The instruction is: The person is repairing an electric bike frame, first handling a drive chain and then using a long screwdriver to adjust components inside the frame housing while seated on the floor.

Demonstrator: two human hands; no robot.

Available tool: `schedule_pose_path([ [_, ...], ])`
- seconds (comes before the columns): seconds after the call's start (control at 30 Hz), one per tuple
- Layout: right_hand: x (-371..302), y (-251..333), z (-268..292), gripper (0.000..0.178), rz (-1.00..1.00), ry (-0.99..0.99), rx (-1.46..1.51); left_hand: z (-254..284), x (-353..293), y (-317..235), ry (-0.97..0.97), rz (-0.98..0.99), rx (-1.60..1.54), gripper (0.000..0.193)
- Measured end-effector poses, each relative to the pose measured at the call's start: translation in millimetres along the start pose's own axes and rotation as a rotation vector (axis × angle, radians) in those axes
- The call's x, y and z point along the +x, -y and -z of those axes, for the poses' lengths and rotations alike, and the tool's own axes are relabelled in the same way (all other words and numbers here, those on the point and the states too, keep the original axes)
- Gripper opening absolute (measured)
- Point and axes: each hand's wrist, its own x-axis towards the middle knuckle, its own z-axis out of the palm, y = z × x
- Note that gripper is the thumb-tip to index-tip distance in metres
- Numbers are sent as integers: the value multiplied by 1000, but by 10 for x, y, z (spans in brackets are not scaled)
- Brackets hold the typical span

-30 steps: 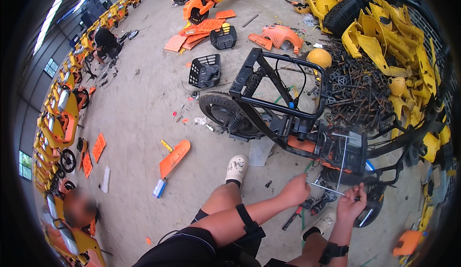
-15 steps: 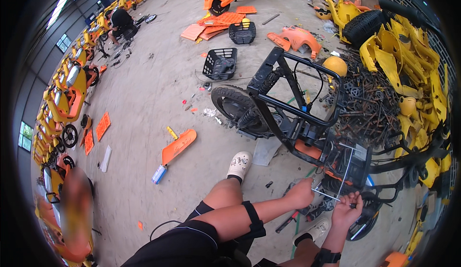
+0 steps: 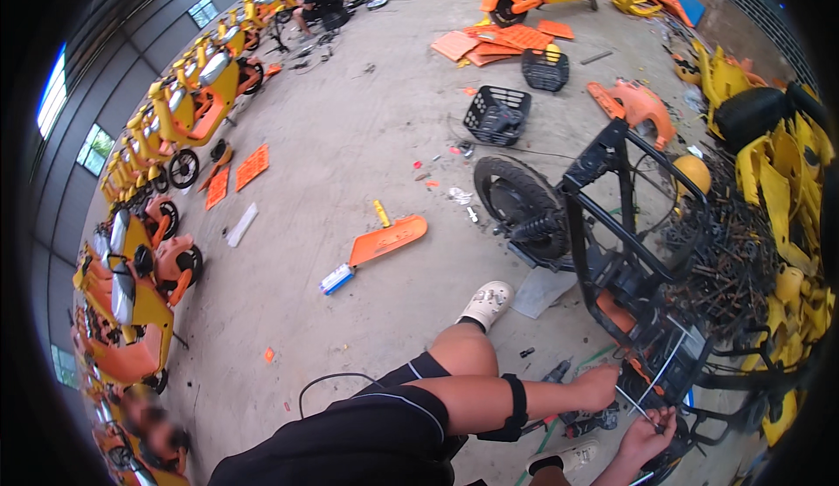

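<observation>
Left hand (image 3: 599, 387), closed, grips one handle end of silver T-handled tool (image 3: 664, 368); right hand (image 3: 648, 433), curled, pinches the other. Shaft reaches beyond both hands, over black scooter frame (image 3: 574, 228); apparent step: turning; next move calls for even pressure

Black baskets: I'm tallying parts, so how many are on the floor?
2: one basket beyond the black wheel, another basket farther off, right of the orange panels. Others may be hidden behind the scooters.
</observation>
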Motion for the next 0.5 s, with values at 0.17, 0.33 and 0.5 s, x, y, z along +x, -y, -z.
schedule_pose_path([
  [0.17, 111, -55, 64, 15, -34, 69, -15, 208, -74, -136, 13, 48, -69, 32],
  [0.33, 214, 12, 197, 16, -38, 100, -65, 71, 35, -79, 17, 43, -48, 30],
  [0.5, -95, 16, -220, 11, -102, 10, -35, -11, 66, -42, 9, 26, -27, 31],
])
